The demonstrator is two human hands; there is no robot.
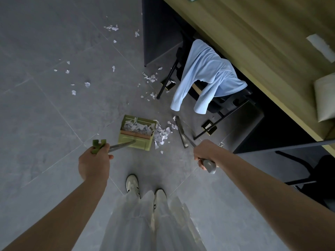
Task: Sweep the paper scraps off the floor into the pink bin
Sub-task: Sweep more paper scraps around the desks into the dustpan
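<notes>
Both arms extended forward and down. Left hand (94,160) curled round green dustpan (136,132) handle; right hand (204,153) wrapped round broom (181,132) grip. One dustpan, one broom — paper scraps (161,135) heaped in pan, beside it, more strewn across floor (45,115). Pink bin not seen.

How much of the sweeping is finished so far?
Partly done: the green dustpan already holds a heap of scraps. In hand: the left hand grips the dustpan's handle, the right hand grips the broom, with a pile of scraps at the pan's mouth. Left: scattered scraps across the floor and by the chair. No pink bin is in view.
</notes>
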